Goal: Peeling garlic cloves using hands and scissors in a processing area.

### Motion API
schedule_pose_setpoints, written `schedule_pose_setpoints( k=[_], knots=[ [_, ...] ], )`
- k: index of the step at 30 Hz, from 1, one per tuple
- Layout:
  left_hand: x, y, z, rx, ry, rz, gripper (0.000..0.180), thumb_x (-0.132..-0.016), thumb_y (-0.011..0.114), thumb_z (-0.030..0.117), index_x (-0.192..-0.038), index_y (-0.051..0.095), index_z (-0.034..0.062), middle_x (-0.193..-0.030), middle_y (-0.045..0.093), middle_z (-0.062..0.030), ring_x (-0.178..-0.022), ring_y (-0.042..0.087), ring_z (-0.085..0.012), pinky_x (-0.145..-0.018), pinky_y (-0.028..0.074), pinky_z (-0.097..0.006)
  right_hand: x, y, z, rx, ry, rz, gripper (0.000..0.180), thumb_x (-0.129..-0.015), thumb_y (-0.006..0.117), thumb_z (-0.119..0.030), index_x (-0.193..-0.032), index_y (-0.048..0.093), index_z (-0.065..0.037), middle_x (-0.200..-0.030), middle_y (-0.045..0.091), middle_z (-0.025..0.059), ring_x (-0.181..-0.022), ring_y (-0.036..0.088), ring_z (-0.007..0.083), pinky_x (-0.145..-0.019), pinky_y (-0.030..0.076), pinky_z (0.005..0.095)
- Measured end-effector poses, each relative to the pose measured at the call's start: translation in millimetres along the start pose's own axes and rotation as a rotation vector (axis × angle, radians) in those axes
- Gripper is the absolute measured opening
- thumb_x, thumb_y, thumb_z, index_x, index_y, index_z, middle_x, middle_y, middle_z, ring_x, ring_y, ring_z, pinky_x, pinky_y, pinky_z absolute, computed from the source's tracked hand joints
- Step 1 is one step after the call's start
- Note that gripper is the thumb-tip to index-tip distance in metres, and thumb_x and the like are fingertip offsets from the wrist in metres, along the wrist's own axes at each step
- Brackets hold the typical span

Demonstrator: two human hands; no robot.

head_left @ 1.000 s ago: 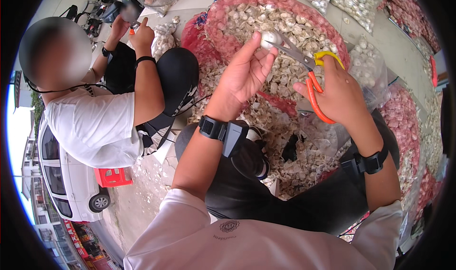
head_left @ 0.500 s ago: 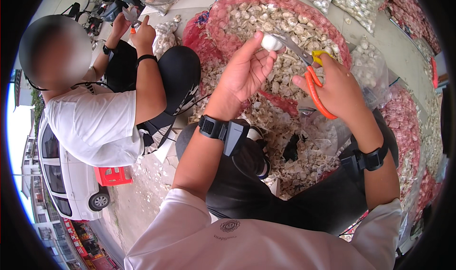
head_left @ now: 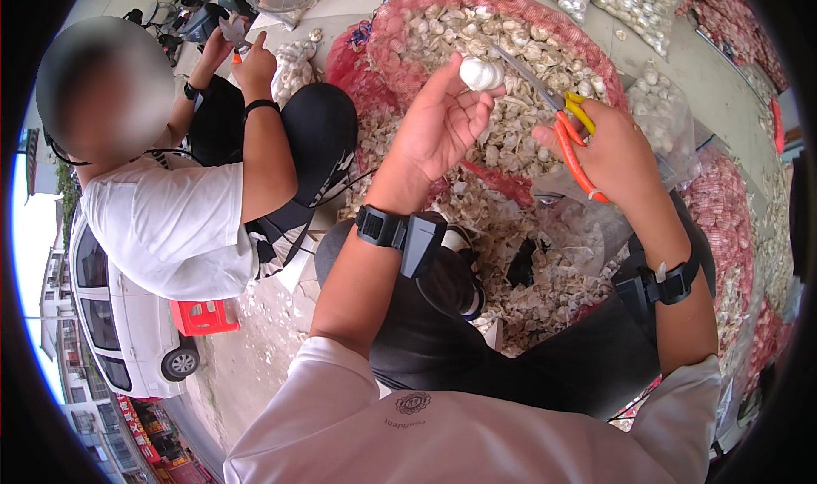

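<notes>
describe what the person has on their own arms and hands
Both hands are bare. The left wrist carries a black band with a dark boxy unit on it. The right wrist has a similar black strap. Light short sleeves cover only the upper arms.

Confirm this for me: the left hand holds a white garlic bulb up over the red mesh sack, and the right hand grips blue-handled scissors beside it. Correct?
Not quite. The scissors in the right hand have orange and yellow handles, not blue, as the head view shows. The rest stands: the left hand holds the white garlic bulb up over the red mesh sack.
</notes>
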State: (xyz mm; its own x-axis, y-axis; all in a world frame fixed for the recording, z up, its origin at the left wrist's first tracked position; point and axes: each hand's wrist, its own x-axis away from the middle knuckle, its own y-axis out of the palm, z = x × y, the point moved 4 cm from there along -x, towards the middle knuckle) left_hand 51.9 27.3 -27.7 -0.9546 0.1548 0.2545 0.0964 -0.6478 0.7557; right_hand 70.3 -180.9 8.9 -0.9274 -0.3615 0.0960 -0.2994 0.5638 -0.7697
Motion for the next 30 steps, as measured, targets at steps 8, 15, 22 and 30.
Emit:
schedule_pose_setpoints(
  k=[8,15,22,30],
  knots=[
    [-0.6,-1.6,-1.9,-0.067,0.081,0.098,0.038,-0.096,0.059,0.032,-0.111,0.056,-0.0032,-0.102,0.063,-0.0127,-0.092,0.065,-0.0168,-0.08,0.058,-0.022,6.9,-4.6,-6.0,0.142,-0.126,0.136,0.067,-0.072,0.074,-0.06,-0.11,0.065,-0.006,-0.094,0.071,0.0146,-0.088,0.068,0.0315,-0.073,0.053,0.0393],
    [-0.6,-1.8,-1.2,-0.016,0.061,0.068,0.037,-0.096,0.059,0.032,-0.111,0.056,-0.0024,-0.102,0.062,-0.012,-0.094,0.064,-0.0178,-0.081,0.058,-0.023,7.5,-4.3,0.0,0.244,-0.176,0.252,0.077,-0.072,0.073,-0.061,-0.112,0.06,0.003,-0.097,0.069,0.0178,-0.09,0.067,0.0343,-0.076,0.053,0.0421],
    [1.7,-2.5,-7.6,-0.081,0.062,0.054,0.037,-0.096,0.06,0.032,-0.111,0.057,-0.0019,-0.102,0.063,-0.0136,-0.091,0.065,-0.0177,-0.08,0.058,-0.023,7.7,-0.7,7.0,0.19,-0.172,0.221,0.075,-0.072,0.071,-0.064,-0.109,0.062,0.0,-0.093,0.069,0.0151,-0.09,0.067,0.0336,-0.074,0.053,0.0431],
    [-7.2,-12.5,-1.1,-0.123,0.036,-0.018,0.036,-0.094,0.061,0.028,-0.11,0.057,-0.004,-0.106,0.064,-0.0179,-0.095,0.067,-0.0216,-0.083,0.059,-0.026,-6.7,-6.3,20.9,0.186,-0.135,0.161,0.061,-0.072,0.072,-0.064,-0.081,0.069,-0.003,-0.066,0.063,0.0169,-0.061,0.063,0.0355,-0.061,0.051,0.043]
  ],
)
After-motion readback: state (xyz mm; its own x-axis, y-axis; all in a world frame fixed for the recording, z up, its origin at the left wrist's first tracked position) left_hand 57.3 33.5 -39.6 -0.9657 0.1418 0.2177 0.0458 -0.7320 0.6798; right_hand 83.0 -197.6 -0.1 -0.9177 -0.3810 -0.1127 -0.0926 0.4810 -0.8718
